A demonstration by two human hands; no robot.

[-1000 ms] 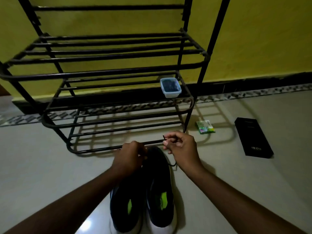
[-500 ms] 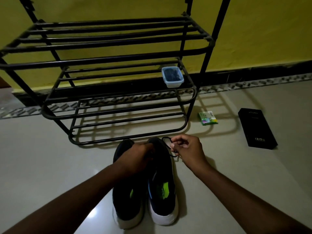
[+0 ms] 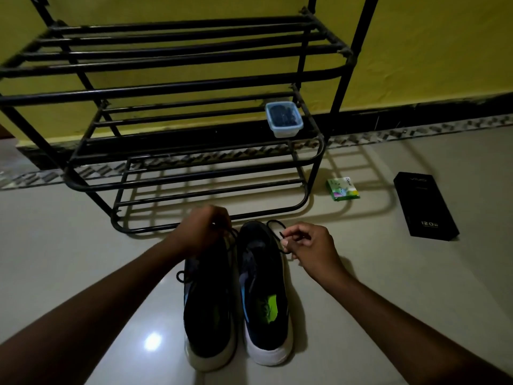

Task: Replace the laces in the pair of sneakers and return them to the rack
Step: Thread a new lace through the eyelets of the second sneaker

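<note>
Two dark sneakers with white heels stand side by side on the floor, toes toward the rack: the left sneaker [image 3: 208, 309] and the right sneaker [image 3: 263, 295]. My left hand [image 3: 202, 229] is curled over the left sneaker's toe end and pinches a black lace there. My right hand [image 3: 308, 243] pinches the end of a black lace [image 3: 276, 225] that loops off the right sneaker's toe. Another lace end [image 3: 181, 276] curls beside the left sneaker. The black metal shoe rack [image 3: 177, 87] stands just beyond the shoes.
A small plastic tub [image 3: 283, 119] with dark contents sits on the rack's middle shelf at the right. On the floor to the right lie a green packet [image 3: 342, 189] and a black box [image 3: 424, 206]. A yellow wall runs behind the rack.
The view has drawn back, so the whole pair shows. My right hand has moved right and away from the shoe, pulling the lace out into a loop. My left hand stays over the toe.
</note>
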